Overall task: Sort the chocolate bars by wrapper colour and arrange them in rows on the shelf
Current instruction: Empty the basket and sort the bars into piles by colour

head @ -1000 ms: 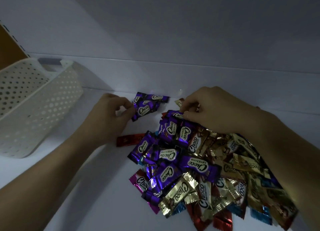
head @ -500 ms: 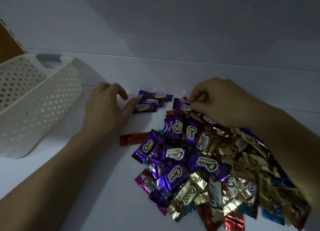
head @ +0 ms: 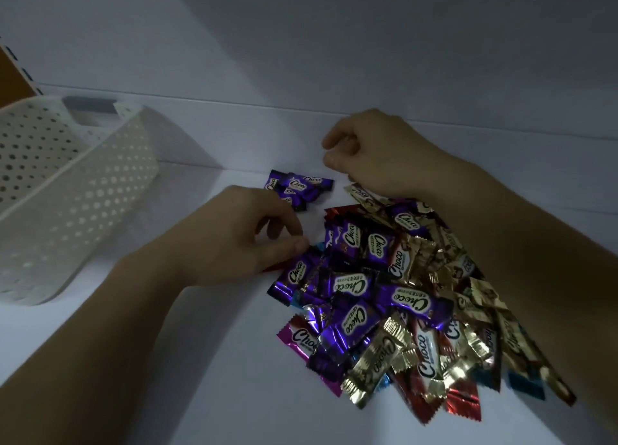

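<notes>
Item 1. Left grip [head: 240, 244]: fingers curled, thumb and forefinger tips meeting at the near-left edge of the pile [head: 401, 294]. I cannot tell whether a wrapper is caught between them.

Item 2. Right grip [head: 378, 157]: clenched loosely above the pile's far end, with nothing visible in it. Its forearm crosses the pile's right side.

Item 3. Chocolate bars, mixed: purple, gold, red, pink and blue, heaped on the shelf [head: 167, 361].

Item 4. Sorted purple bars [head: 297, 187]: a small overlapping cluster near the back wall, just beyond the left grip. It is not yet a row.

Item 5. Red bar [head: 277, 266]: mostly hidden under the left grip.

Item 6. White perforated basket [head: 77, 190]: far left, well apart from the pile.

Risks, as I judge them: the light is dim, so dark blue could pass for purple. The right forearm could drag foil bars off the heap. A pinch at the pile's edge could lift two slippery wrappers together, or nudge the cluster further out of line.

Writing: "Choco" in a white oval on every readable wrapper. The line beneath it is too small to read.
</notes>
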The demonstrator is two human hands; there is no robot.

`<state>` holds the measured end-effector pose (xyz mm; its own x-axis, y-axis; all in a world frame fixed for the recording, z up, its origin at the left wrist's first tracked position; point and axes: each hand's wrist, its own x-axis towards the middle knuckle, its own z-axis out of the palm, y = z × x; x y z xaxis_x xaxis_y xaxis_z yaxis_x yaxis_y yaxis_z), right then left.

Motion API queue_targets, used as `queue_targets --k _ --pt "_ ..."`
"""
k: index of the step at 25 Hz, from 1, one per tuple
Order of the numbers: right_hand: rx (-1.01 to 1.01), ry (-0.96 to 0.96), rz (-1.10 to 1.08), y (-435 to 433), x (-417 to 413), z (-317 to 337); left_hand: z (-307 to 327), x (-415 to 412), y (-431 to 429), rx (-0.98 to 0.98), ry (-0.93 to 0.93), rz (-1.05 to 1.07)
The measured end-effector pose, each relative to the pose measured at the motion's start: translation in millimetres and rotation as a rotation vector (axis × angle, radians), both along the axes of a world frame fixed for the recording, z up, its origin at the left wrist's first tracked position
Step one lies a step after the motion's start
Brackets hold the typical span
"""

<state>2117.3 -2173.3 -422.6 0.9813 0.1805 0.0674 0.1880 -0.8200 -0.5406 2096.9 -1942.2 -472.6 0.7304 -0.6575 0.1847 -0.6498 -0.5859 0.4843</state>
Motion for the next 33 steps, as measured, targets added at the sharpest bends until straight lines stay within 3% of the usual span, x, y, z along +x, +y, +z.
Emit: queue_targets --k 6,11,14,18,21,25,28,31,33 --pt "-0.257 0.121 0.161 -20 -34 3 -7 2 0 0.053 0.101 -0.080" --pt "-0.221 0.243 0.288 -27 -41 4 -5 -1 -2 -0.042 0.159 -0.109" --pt "-0.198 0.206 0.273 -29 -37 0 3 1 2 -0.131 0.242 -0.054" --pt "-0.124 0.197 0.226 -38 -36 5 -1 9 -2 -0.456 0.263 0.325" --pt "-0.043 0.196 0.181 -44 -33 7 -8 20 -3 -0.543 0.221 0.629" --pt "0.066 0.223 0.102 -40 -29 0 -12 21 5 -0.219 -0.008 0.728" --pt "0.127 0.258 0.057 -26 -25 -3 -8 21 12 -0.197 -0.102 0.736" --pt "0.128 0.261 0.025 -2 -10 1 -4 19 15 -0.143 -0.135 0.633" --pt "0.124 0.251 0.007 7 -2 2 1 13 14 -0.095 -0.120 0.452"
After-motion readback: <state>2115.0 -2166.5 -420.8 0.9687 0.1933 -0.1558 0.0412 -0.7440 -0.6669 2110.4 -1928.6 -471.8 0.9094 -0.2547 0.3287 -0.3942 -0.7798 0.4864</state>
